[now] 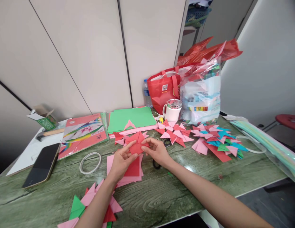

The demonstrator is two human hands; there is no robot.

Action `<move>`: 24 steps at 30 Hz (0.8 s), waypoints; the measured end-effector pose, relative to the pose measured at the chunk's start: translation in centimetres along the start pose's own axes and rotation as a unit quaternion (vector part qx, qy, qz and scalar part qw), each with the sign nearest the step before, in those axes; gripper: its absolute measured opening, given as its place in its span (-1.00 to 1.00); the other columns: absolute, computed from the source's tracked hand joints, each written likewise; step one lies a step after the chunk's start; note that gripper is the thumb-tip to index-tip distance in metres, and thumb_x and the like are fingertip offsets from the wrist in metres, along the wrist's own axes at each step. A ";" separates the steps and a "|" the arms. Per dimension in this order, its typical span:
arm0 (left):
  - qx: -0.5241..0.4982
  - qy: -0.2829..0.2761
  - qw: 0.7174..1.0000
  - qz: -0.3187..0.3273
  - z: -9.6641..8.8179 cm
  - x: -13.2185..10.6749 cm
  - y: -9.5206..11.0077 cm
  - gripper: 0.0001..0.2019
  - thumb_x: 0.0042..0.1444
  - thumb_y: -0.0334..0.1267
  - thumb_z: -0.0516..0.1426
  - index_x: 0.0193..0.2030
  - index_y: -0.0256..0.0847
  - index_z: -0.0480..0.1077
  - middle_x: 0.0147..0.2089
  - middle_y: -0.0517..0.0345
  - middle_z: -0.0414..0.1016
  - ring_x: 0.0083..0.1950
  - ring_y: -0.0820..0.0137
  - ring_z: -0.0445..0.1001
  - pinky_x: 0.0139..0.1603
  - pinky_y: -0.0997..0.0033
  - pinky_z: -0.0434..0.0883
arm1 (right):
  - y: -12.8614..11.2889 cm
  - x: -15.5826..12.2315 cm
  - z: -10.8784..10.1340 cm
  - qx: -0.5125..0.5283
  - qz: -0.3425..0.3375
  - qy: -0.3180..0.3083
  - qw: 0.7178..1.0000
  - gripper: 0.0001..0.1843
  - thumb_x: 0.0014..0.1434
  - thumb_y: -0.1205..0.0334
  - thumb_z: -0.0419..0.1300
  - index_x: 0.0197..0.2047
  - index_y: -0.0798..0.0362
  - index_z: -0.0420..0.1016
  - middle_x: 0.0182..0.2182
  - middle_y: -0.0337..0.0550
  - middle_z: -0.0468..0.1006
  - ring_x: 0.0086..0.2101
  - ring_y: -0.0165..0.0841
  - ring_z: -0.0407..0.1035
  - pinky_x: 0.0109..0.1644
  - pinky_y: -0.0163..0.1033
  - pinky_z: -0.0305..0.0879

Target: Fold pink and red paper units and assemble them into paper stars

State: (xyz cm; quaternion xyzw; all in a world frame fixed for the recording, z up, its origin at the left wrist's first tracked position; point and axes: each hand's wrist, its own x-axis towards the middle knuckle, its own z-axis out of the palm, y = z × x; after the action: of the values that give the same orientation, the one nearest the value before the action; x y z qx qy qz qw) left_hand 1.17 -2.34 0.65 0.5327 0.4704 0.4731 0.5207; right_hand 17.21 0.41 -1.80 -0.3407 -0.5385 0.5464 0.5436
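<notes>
Both hands hold a folded red paper piece (137, 143) above the green marbled table (161, 196). My left hand (122, 160) pinches its lower left edge, fingers closed. From the right, my right hand (157, 151) pinches the other side. Under them lies a stack of pink and red paper sheets (133, 172). Black scissors (157, 164) lie partly hidden beneath my right hand.
Folded paper stars (176, 133) and a multicoloured pile (216, 142) lie to the right. Green sheets (132, 118), a paper pack (84, 133), a phone (42, 164), a tape ring (90, 162), a white mug (172, 110), a red bag (163, 88) and a plastic bag (201, 95) stand around.
</notes>
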 end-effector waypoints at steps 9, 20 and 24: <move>-0.047 0.009 0.999 0.008 -0.2 0.3 -0.7 -0.55 -0.14 -0.24 0.28 -0.03 -0.19 0.46 -0.40 0.23 0.42 -0.40 0.50 0.37 -0.25 0.47 0.41 | -0.1 0.0 -0.2 -0.050 -0.013 0.003 0.999 -0.79 -0.03 0.12 0.24 -0.34 0.06 0.43 -0.48 -0.27 0.38 -0.62 -0.53 0.21 -0.58 -0.38 0.20; -0.115 0.043 0.990 -0.071 -0.1 0.7 -0.4 -0.69 -0.19 -0.13 0.29 -0.37 -0.29 0.39 -0.62 0.25 0.44 -0.54 0.33 0.52 -0.45 0.35 0.50 | -0.2 0.1 -0.4 -0.107 -0.024 0.015 0.994 -0.85 0.00 0.18 0.19 -0.35 0.08 0.47 -0.49 -0.26 0.44 -0.66 -0.55 0.21 -0.59 -0.39 0.17; -0.071 0.016 0.992 -0.101 0.0 0.5 -0.4 -0.66 -0.20 -0.04 0.28 -0.57 -0.27 0.32 -0.61 0.16 0.49 -0.55 0.28 0.54 -0.49 0.35 0.50 | 0.0 0.1 -0.4 -0.105 -0.011 0.002 0.994 -0.84 0.00 0.18 0.20 -0.35 0.08 0.48 -0.52 -0.26 0.45 -0.66 -0.53 0.24 -0.58 -0.39 0.20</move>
State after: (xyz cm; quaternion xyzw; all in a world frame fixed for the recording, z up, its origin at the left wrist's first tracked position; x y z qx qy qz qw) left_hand 1.25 -1.86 0.29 0.4367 0.4948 0.4589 0.5949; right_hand 17.55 0.56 -1.90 -0.3906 -0.5955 0.4803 0.5119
